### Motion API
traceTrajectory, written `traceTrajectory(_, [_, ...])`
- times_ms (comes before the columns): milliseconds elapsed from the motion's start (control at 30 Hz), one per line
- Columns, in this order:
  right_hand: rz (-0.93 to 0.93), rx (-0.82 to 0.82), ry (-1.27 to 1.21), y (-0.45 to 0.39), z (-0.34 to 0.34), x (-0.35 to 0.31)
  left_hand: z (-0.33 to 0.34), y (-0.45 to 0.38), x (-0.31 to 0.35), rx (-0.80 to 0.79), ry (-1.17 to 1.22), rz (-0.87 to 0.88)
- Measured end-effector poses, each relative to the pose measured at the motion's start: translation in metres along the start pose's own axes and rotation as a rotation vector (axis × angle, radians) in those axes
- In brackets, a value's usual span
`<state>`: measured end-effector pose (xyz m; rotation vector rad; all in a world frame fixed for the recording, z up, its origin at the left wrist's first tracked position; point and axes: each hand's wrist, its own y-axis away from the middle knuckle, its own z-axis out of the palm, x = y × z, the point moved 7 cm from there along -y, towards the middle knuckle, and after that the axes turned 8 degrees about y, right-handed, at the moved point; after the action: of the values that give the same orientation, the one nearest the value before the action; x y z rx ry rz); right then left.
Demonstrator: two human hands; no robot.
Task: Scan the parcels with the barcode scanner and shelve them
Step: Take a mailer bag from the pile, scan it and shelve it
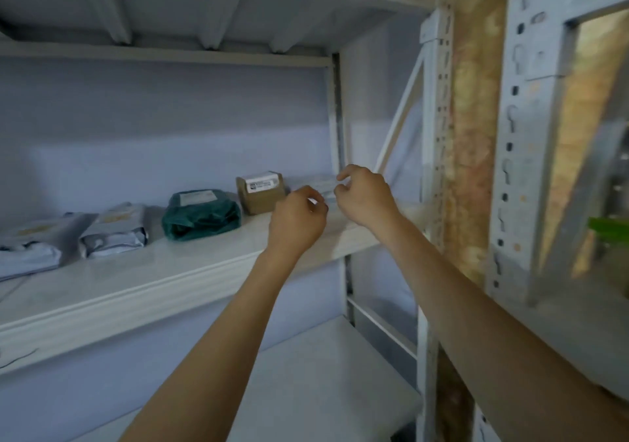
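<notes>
While both arms reach over the shelf [143, 281], seen lying flat behind the knuckles: grey parcel [311, 183], long axis running three to nine o'clock, at twelve o'clock of left hand [296, 218], eleven o'clock of nearer right hand [362, 194]. Fingers loosely curled, gripping nothing.

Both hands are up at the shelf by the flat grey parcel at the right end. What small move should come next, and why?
Probably draw both hands back. The left hand and right hand hang loosely curled and hold nothing, and the flat grey plastic parcel already lies on the white metal shelf, right of the brown cardboard box. No scanner shows.
</notes>
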<state>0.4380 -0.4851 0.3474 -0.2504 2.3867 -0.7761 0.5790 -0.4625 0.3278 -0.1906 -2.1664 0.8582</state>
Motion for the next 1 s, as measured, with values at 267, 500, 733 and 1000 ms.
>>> traceTrajectory(267, [0.285, -0.007, 0.112, 0.152, -0.026, 0.048, 0.042, 0.117, 0.029, -0.295, 0.191, 0.05])
traceTrajectory(500, [0.621, -0.095, 0.205, 0.324, -0.042, 0.13, 0.131, 0.265, 0.045, -0.704, 0.274, 0.05])
traceTrajectory(733, [1.004, -0.065, 0.231, 0.472, -0.084, 0.218, 0.208, 0.388, 0.066, -1.051, 0.355, -0.059])
traceTrajectory(1000, [1.353, 0.133, 0.021, 0.573, -0.135, 0.297, 0.275, 0.457, 0.073, -1.133, 0.495, -0.357])
